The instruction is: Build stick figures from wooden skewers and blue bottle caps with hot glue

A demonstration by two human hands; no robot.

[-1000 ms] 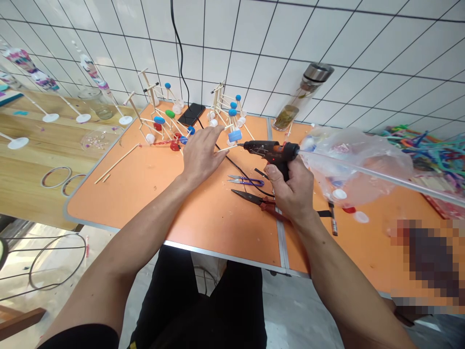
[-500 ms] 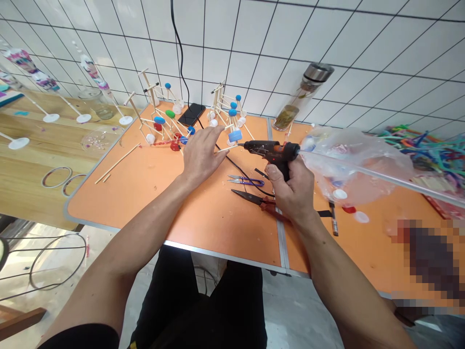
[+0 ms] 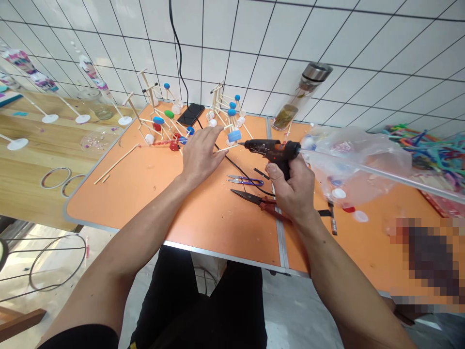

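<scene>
Black glue gun (image 3: 267,149), blue cap (image 3: 234,136), orange tabletop (image 3: 210,218), black-lined white tiles (image 3: 250,29)

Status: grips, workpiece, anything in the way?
Right grip closed on glue gun. Left grip at wooden stick, hold unclear. Nozzle close to stick's end, beside blue cap. Black cord lies between.

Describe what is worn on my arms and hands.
Your left hand and right hand wear no gloves, and neither wrist shows a watch. A short black sleeve shows on the left arm; any sleeve on the right arm is out of view.
</scene>
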